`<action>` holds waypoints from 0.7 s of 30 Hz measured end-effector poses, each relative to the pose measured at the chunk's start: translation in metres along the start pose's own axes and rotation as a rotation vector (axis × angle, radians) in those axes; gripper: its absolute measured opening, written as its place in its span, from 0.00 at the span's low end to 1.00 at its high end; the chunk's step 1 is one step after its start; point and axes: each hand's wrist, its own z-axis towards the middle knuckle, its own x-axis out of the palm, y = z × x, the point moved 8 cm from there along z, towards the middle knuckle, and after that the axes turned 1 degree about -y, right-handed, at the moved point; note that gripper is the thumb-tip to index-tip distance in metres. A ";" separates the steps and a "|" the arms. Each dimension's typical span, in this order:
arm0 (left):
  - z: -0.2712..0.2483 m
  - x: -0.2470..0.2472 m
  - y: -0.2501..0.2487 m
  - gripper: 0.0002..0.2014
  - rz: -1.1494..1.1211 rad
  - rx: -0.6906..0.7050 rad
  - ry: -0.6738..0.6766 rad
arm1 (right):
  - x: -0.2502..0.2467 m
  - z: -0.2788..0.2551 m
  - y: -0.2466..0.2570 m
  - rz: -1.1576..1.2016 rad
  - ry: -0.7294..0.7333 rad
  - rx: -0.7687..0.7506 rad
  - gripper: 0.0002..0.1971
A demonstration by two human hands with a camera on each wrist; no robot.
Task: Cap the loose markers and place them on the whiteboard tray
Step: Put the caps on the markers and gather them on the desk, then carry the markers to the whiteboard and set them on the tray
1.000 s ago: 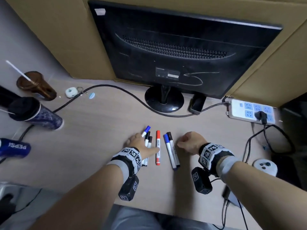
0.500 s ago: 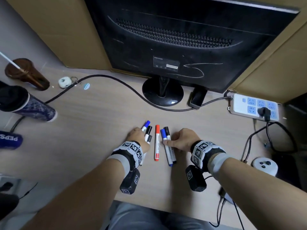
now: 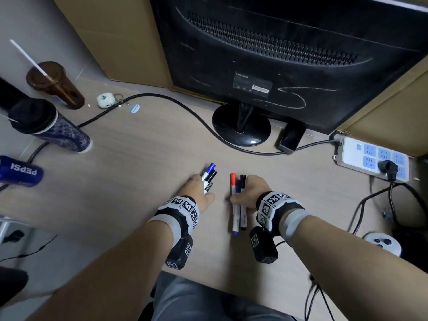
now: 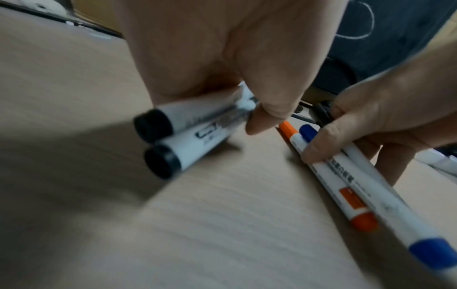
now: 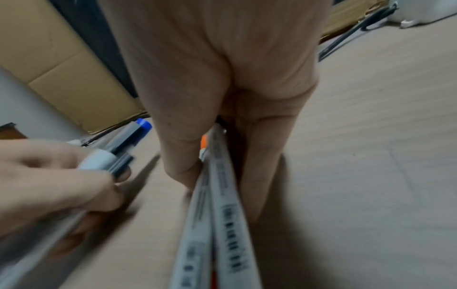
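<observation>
On the wooden desk [image 3: 139, 181] my left hand [image 3: 203, 191] grips a small bundle of white markers [image 3: 208, 179], one with a blue cap and the others black. Their black butt ends [image 4: 158, 156] point at the left wrist camera, lifted slightly. My right hand [image 3: 240, 193] grips a second bundle: an orange-capped marker [image 3: 232, 179], a blue one [image 3: 235, 225] and a black-capped one [image 3: 242, 181], tails still near the desk. In the right wrist view these barrels [image 5: 222, 215] run between thumb and fingers. All visible ends carry caps. No whiteboard tray shows.
A black monitor's stand [image 3: 240, 130] and its cable [image 3: 185, 110] lie behind the hands. A power strip [image 3: 370, 158] sits at the right, a white controller [image 3: 382, 244] nearer. Two cups [image 3: 55, 89] [image 3: 51, 128], a Pepsi bottle [image 3: 20, 172] and a keychain [image 3: 105, 100] stand left.
Both hands have curled round the markers. The right hand drew the orange marker in with the blue and black ones; a gap has opened between the two bundles.
</observation>
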 end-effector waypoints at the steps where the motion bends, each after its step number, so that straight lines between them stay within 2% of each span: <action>1: -0.001 -0.004 0.001 0.17 0.006 0.009 -0.012 | 0.001 0.000 0.000 -0.028 0.010 -0.010 0.13; 4: -0.001 -0.021 0.008 0.10 -0.037 0.016 -0.065 | 0.002 -0.004 0.000 -0.073 0.041 -0.033 0.15; 7: 0.001 -0.036 0.009 0.10 -0.150 0.036 -0.088 | 0.003 -0.005 -0.003 -0.060 0.031 -0.022 0.17; 11: 0.001 -0.053 0.008 0.11 -0.411 0.043 -0.057 | -0.005 -0.005 -0.001 0.158 -0.054 -0.032 0.15; 12: 0.002 -0.058 0.007 0.10 -0.490 0.046 -0.053 | -0.011 -0.008 0.005 0.223 -0.106 -0.059 0.14; 14: 0.003 -0.070 0.004 0.07 -0.652 0.077 -0.049 | -0.023 -0.014 0.020 0.332 -0.198 -0.114 0.06; 16: 0.004 -0.084 0.006 0.07 -0.726 0.110 -0.040 | -0.030 -0.020 0.042 0.488 -0.272 -0.173 0.06; 18: 0.007 -0.096 0.009 0.08 -0.759 0.171 -0.025 | -0.033 -0.024 0.065 0.603 -0.342 -0.221 0.06; 21: 0.013 -0.116 0.013 0.05 -0.799 0.330 -0.052 | -0.031 -0.026 0.102 0.727 -0.366 -0.351 0.07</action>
